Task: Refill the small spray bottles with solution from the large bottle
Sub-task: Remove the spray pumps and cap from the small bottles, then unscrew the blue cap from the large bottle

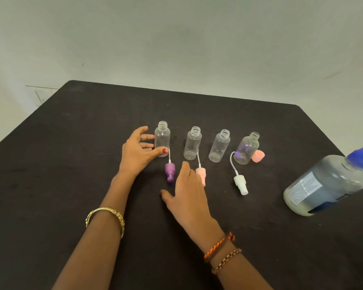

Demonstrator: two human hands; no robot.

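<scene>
Four small clear bottles stand uncapped in a row on the black table (61,164): the first (162,141), the second (192,144), the third (219,146) and the fourth (247,148), which shows purple through its wall. In front of them lie a purple spray head (169,173), a pink spray head (202,174) and a white spray head (240,184), each with a dip tube. The large bottle (325,187) of cloudy solution, with its blue cap (361,156) on, stands at the right. My left hand (137,153) is spread beside the first bottle, thumb tip touching its base. My right hand (189,197) hovers flat and empty between the purple and pink heads.
A pink cap (258,156) lies against the fourth bottle's right side. The table's far edge runs just behind the row of bottles, with a pale wall beyond. Bare tabletop stretches to the left of my left arm and along the near side.
</scene>
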